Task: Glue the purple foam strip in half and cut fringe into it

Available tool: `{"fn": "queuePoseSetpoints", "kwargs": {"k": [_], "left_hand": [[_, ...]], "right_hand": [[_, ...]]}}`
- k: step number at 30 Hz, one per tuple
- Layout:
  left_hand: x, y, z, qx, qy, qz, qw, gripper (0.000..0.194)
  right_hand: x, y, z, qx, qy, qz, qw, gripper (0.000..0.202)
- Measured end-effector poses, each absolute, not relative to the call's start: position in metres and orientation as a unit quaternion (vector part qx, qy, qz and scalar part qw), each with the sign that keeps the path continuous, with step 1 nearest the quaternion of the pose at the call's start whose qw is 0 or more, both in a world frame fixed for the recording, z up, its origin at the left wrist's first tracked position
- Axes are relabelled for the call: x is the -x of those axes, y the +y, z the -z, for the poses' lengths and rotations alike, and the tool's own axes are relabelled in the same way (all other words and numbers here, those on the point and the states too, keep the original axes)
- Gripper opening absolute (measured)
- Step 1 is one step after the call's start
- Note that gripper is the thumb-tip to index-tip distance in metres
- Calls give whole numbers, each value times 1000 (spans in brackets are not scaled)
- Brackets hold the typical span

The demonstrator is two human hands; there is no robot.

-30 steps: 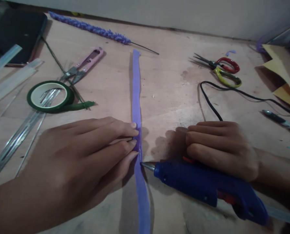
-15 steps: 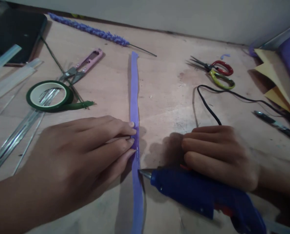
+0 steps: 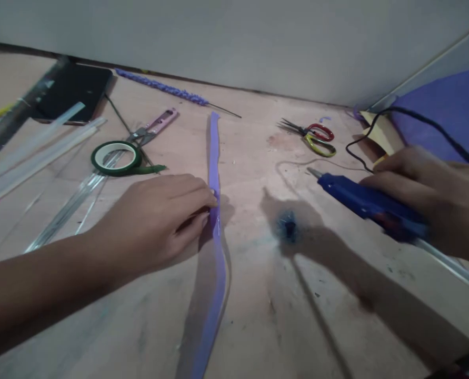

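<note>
A long purple strip [image 3: 213,142] runs from the far side toward me, with a shiny line of glue on its middle part. The fingers of my left hand [image 3: 167,216] are closed on the strip, pinching it against the table. Raised over the table on the right, my right hand [image 3: 435,195] is wrapped round a blue glue gun [image 3: 360,197]. The gun's metal nozzle points left, apart from the strip. Out of its back end sticks a pale glue stick [image 3: 451,266]. The fingers on the gun's handle are partly hidden.
Left lie green tape [image 3: 96,159], pink thread snips [image 3: 161,123], glue sticks [image 3: 40,163] and a black phone [image 3: 74,92]. A fuzzy purple stem [image 3: 163,89] lies at the back. Scissors [image 3: 317,138], a black cord [image 3: 416,111] and purple sheet [image 3: 443,110] are right.
My right hand has lifted the glue gun away from the strip, up and to the right. My left hand stays on the strip. The view has tilted up, showing more wall.
</note>
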State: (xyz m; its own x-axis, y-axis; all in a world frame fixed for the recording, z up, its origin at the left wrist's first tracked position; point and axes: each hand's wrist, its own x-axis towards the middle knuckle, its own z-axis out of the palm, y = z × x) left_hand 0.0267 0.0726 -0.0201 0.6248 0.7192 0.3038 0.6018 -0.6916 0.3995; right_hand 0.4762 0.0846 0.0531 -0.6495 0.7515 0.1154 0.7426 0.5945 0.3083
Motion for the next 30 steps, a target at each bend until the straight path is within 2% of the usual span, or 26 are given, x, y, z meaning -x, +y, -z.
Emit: {"fn": "queuePoseSetpoints", "kwargs": {"k": [3,6,9,12,17,20,25,27,30], "left_hand": [[-26,84,14,-902,356,-209,129,23],[-24,100,6,-912,333,-168,169,24],[-27,121,-3,-934,269,-129,194,26],[-35,141,-13,-950,231,-80,197,21],[-43,147,-28,-937,267,-26,222,19],[-43,124,-39,-896,345,-35,277,17],[-50,62,-47,-827,431,-178,315,22],[-51,43,-45,-823,432,-178,324,19],[-49,23,-38,-834,445,-176,274,19]], "right_hand": [[-490,119,-31,-419,898,-125,42,29],[-500,134,-19,-383,921,-68,-23,27],[-489,117,-22,-377,920,-102,-37,26],[-449,81,-30,-377,915,-107,-102,24],[-376,47,-35,-340,917,143,-156,22],[-353,52,-36,-375,879,235,-176,40],[-323,61,-39,-440,775,427,-153,85],[-313,61,-37,-422,743,495,-159,81],[-302,60,-31,-398,689,579,-177,59]]}}
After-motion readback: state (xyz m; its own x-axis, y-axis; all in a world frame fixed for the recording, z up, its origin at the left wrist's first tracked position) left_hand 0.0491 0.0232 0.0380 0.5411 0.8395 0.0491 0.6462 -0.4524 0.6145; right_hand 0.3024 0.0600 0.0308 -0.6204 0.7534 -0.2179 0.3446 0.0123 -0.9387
